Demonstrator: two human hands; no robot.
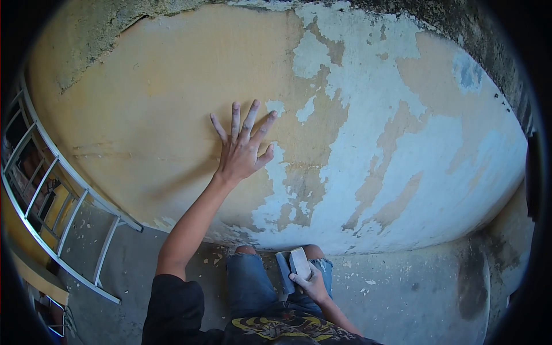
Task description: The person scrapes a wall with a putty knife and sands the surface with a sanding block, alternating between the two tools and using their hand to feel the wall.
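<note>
My left hand (241, 146) is stretched out to the wall (172, 86), fingers spread and dusty, palm towards the yellowish plaster near where the pale blue paint begins. Whether the whole palm touches the wall cannot be told. Low in front of my thighs, my right hand (311, 283) is closed around a pale rectangular sanding block (299, 262). A dark grey strip, looking like sandpaper (284, 272), lies along the block's left side. The wall's pale blue paint (368, 75) is peeling in ragged patches, baring tan plaster between them.
A metal ladder (69, 221) leans at the left, its feet on the grey concrete floor (138, 270). Paint flakes (371, 282) are scattered along the wall's base. Rough, dark masonry (460, 29) borders the wall at the upper right. My knees are close to the wall.
</note>
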